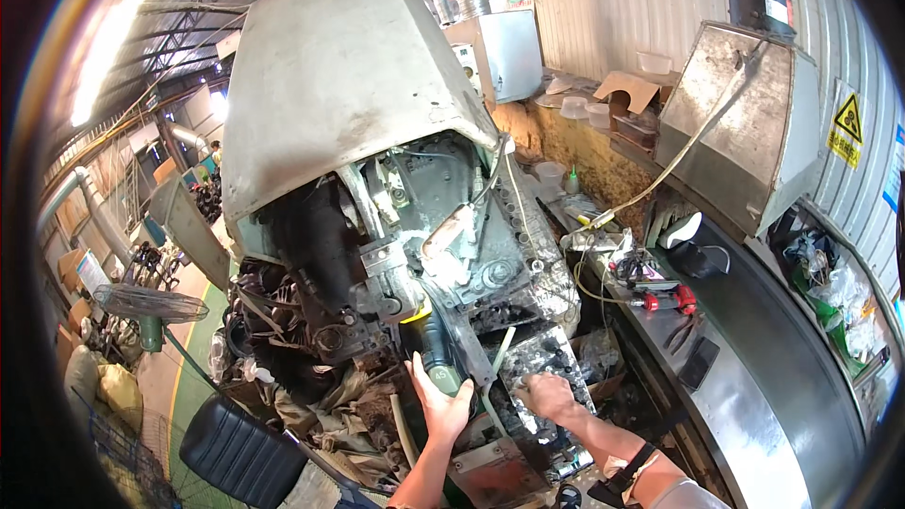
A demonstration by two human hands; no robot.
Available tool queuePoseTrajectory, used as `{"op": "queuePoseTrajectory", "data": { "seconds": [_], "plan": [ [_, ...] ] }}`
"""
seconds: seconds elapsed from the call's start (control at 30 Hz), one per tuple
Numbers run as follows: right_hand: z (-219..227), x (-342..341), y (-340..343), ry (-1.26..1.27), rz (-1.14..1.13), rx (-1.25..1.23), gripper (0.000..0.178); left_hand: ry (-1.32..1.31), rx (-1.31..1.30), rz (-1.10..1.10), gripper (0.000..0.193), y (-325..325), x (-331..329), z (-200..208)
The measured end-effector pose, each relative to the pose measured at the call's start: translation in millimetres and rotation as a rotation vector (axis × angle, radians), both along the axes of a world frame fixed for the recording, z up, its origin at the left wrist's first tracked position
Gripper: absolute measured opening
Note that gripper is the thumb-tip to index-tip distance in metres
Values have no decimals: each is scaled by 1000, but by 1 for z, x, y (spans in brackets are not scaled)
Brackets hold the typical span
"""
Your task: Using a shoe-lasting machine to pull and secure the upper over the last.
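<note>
A dark shoe-shaped piece on a green last (440, 358) sits under the machine's head, with a yellow band at its upper end. My left hand (441, 408) cups the green end from below, fingers along its left side and thumb on the right. My right hand (549, 396) rests on the worn, stained metal panel (542, 358) to the right, its fingers curled in. Whatever lies beneath those fingers is hidden. Above both hands rises the machine (405, 236), with metal arms and bolts under a big pale hood (330, 75).
On the right, a metal bench (745, 415) carries a red tool (669, 300), pliers (681, 332) and a phone (699, 363). A metal exhaust hood (745, 123) stands behind it. To the left are a black seat (240, 451), a fan (151, 306) and crumpled scraps (344, 424).
</note>
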State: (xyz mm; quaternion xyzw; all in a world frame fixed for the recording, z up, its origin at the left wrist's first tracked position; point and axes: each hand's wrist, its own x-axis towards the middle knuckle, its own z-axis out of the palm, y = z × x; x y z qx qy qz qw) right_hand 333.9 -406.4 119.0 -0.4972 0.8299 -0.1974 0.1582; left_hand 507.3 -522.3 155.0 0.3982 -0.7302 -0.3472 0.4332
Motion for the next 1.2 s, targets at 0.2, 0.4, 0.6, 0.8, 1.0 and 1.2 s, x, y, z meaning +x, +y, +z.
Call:
{"op": "queuePoseTrajectory", "data": {
  "seconds": [0.2, 0.4, 0.6, 0.8, 1.0, 1.2],
  "plan": [
    [3, 1, 0, 8, -30, -7, 37, 4, -6, -3, 107, 2, 1, 2],
    [-5, 4, -1, 47, -62, -8, 29, -14, -44, 0, 103, 3, 3, 6],
    [18, 11, -4, 2, -98, -227, 32, -6, -50, -6, 102, 1, 3, 5],
    [69, 73, -32, -328, 83, -400, 79, 709, 389, -139, 51, -10, 33, 0],
    [54, 114, -63, 8, 83, -436, 108, 612, 632, 60, 31, 25, 100, -27],
    [84, 112, -58, -285, -65, -393, 115, 632, 568, -2, 31, 21, 115, -14]
  ]
}}
